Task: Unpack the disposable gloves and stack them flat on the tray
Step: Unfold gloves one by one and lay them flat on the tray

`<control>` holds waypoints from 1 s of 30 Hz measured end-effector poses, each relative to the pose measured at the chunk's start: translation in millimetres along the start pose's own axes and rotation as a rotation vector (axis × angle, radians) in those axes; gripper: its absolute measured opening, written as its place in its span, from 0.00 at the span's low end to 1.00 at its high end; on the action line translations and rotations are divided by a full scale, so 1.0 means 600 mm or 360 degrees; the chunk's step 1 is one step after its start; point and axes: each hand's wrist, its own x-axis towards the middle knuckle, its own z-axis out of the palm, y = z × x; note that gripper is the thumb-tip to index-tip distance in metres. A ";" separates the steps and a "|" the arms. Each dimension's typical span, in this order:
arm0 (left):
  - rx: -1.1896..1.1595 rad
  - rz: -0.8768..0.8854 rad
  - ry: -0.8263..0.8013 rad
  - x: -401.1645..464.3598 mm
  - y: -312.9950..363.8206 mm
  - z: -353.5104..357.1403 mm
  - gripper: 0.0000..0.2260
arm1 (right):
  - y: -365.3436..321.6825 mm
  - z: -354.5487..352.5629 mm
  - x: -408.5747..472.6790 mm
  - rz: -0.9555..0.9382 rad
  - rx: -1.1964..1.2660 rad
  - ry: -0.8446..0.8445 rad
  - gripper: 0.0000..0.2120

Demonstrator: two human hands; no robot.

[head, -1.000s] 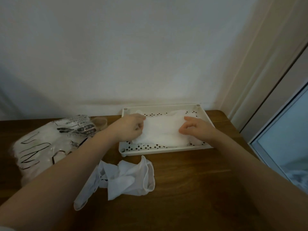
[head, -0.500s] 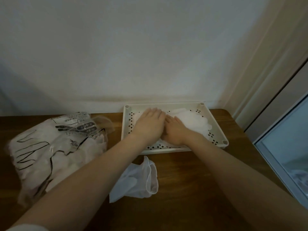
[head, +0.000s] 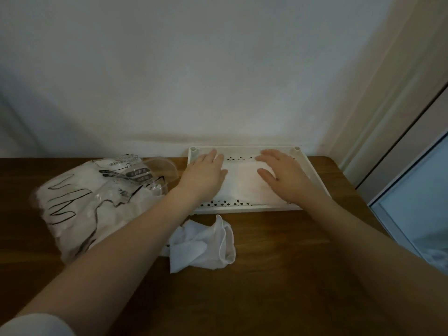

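While left hand (head: 206, 174) and right hand (head: 283, 177) press flat (fingers straight) on gloves (head: 244, 183) in tray (head: 242, 209), bag (head: 97, 190) print unreadable.

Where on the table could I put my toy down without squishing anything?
Bare wood lies on the near right, between the crumpled glove and the table's right edge, in front of the tray. The left is crowded by the glove bag; the tray holds flat gloves under both hands: left, right.
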 end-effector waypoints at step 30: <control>-0.2457 -0.0624 -0.0064 -0.243 -0.024 -0.048 0.12 | -0.169 -0.065 -0.129 0.0488 0.2556 -0.0070 0.09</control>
